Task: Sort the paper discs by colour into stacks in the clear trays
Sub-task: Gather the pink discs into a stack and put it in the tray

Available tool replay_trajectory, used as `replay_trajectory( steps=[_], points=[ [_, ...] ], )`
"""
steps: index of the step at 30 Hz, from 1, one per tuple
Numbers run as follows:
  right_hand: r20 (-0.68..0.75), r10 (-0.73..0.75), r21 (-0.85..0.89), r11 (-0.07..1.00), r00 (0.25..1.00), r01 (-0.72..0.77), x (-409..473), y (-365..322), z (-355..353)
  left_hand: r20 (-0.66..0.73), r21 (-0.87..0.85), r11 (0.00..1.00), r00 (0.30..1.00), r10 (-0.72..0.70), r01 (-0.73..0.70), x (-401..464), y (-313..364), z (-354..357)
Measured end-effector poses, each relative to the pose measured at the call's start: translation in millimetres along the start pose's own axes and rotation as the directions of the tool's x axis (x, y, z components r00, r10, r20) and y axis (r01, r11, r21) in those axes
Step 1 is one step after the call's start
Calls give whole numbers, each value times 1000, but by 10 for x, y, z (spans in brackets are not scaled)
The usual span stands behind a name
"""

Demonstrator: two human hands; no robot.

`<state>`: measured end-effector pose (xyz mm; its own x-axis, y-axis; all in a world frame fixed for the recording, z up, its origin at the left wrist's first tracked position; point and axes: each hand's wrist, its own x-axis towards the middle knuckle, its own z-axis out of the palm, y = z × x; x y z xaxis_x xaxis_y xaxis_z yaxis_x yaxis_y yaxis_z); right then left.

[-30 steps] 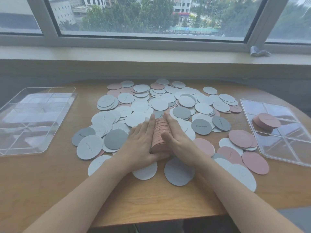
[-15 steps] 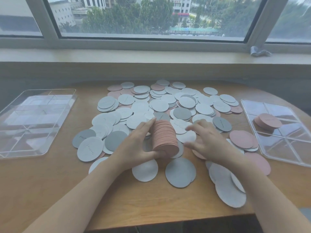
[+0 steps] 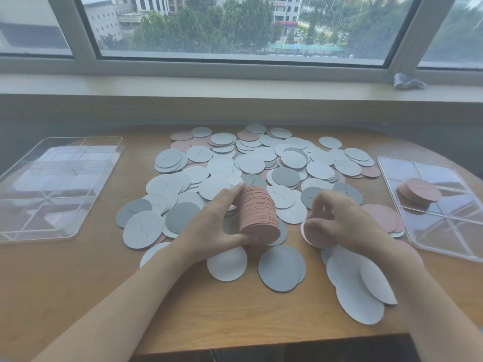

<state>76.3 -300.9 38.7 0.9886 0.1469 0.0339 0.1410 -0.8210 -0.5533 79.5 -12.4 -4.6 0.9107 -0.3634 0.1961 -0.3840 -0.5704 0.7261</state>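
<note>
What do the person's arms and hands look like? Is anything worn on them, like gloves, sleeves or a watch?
Both are bare. The left hand and right hand have no gloves, and no rings show. Both forearms are uncovered as far as the picture's lower edge: no sleeves, watch or bracelet in view. The right hand is slightly blurred, so small details there cannot be told.

Your thick stack of pink discs (image 3: 258,215) lies tipped on edge, near side of the loose disc pile (image 3: 261,163): white, grey, pink, overlapping flat. Left of the pile, one clear tray (image 3: 31,231); right, another tray (image 3: 444,246) holding a short pink stack (image 3: 419,190).
</note>
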Motion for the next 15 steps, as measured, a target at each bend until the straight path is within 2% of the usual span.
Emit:
replay_trajectory(
  steps=[3, 8, 12, 15],
  points=[
    [-61, 32, 285, 958, 998, -13, 59, -135, -35, -2, -5, 1000, 1000, 6, -6, -3, 1, -3],
    [-332, 32, 450, 884, 943, 129, 331, -380, 141, -11, -15, 1000, 1000, 24, -24, 0, -8, 8],
    [-316, 75, 607, 782, 946, 141, 517, -529, 375, -22, -36, 998, 999, 42, -43, 8, 4, 5],
    [-278, 72, 641, 757, 958, 130, 585, -561, 508, -27, -55, 997, 998, 49, -50, 16, -4, 6]
  ],
)
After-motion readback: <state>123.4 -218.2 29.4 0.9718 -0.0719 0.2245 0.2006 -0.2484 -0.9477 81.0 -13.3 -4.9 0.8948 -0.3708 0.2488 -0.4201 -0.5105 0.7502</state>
